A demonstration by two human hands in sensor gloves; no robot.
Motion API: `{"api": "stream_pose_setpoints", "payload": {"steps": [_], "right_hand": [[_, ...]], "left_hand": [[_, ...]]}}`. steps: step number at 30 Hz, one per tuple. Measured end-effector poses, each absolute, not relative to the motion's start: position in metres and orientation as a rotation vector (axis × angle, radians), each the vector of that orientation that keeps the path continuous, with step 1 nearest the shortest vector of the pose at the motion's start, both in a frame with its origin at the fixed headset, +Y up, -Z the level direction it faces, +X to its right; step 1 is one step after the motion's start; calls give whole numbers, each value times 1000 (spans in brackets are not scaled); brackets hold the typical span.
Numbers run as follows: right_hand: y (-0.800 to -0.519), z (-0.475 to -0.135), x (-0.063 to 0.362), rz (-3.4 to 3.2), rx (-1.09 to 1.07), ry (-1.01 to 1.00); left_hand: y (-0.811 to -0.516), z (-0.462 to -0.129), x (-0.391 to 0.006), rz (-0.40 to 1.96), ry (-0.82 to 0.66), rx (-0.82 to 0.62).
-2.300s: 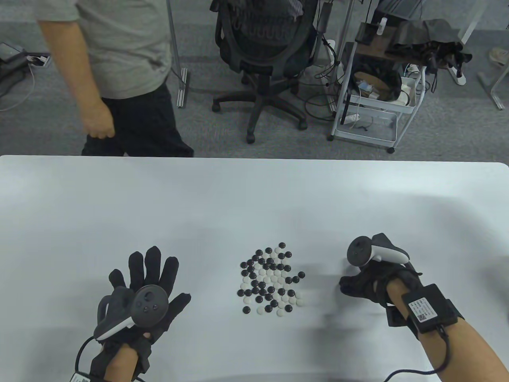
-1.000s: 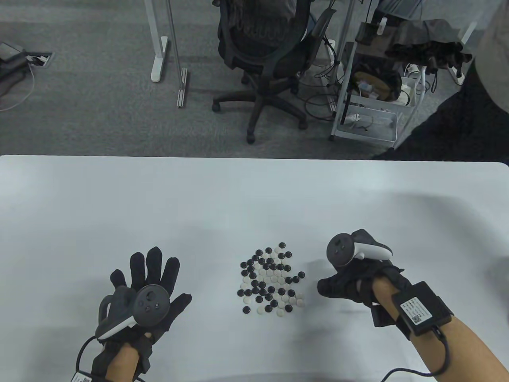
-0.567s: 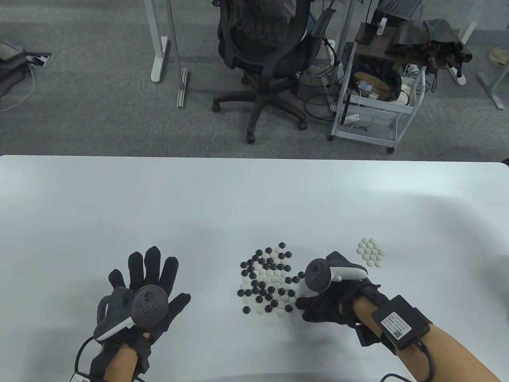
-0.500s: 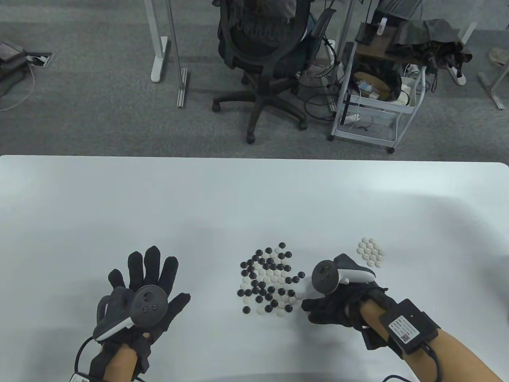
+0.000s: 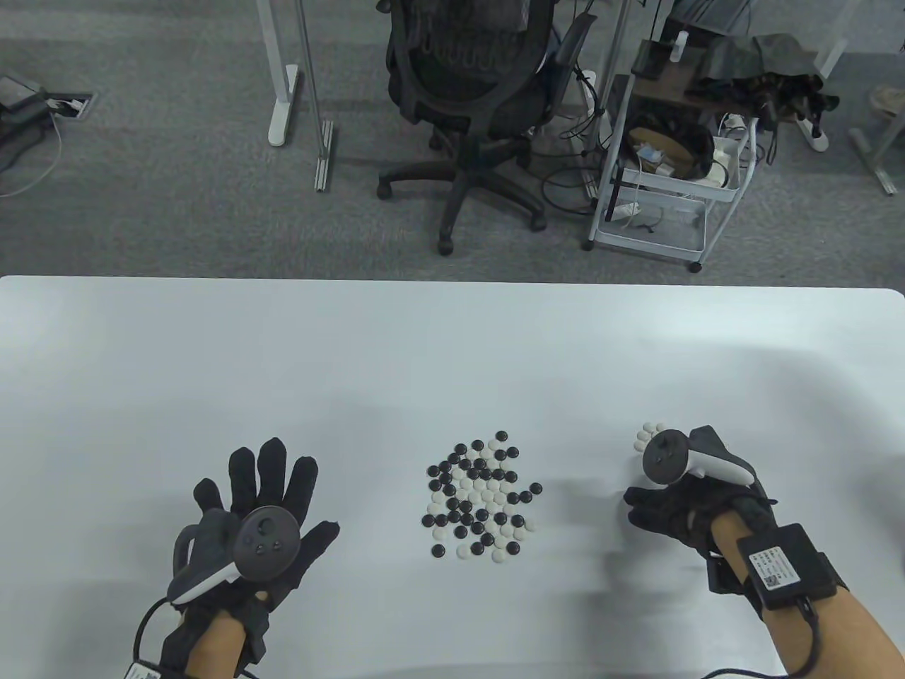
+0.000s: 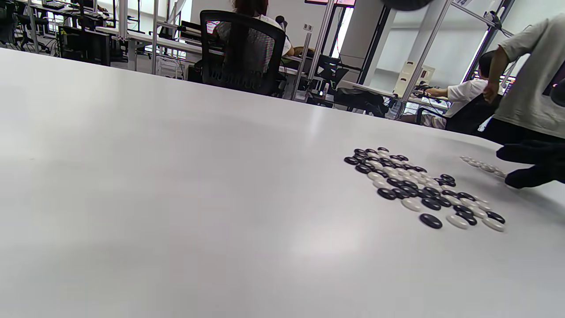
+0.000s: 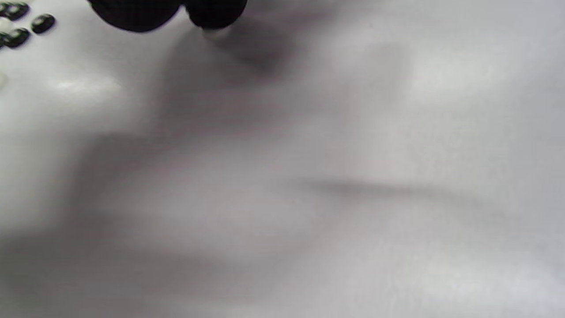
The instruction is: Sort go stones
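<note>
Right hand fingers pinching white stone, left hand fingers spread flat.

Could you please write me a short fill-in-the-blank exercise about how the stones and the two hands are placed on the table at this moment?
1. The mixed pile holds black and ____ stones.
2. The small group of stones near the right hand is all ____.
3. The left hand lies flat with its fingers ____.
4. The mixed pile lies ____ the two hands.

Missing words: white; white; spread; between
</note>
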State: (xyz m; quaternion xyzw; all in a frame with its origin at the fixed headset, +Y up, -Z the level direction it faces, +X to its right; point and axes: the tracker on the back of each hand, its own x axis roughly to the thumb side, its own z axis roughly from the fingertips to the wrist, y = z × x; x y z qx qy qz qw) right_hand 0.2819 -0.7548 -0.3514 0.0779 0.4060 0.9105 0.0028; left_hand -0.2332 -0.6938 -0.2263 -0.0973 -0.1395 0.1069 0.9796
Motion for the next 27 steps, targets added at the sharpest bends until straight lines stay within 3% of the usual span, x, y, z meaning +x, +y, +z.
{"api": "stream_pose_setpoints", "payload": {"steps": [17, 22, 27], "right_hand": [[-753, -388, 292, 2824, -8, 1226], [-726, -385, 281, 2692, 119, 1109], [-715, -373, 249, 2628, 316, 1207]], "left_hand": [[-694, -226, -233, 216, -281, -198], [-693, -226, -233, 218, -280, -195], [-694, -226, -233, 215, -279, -200]]}}
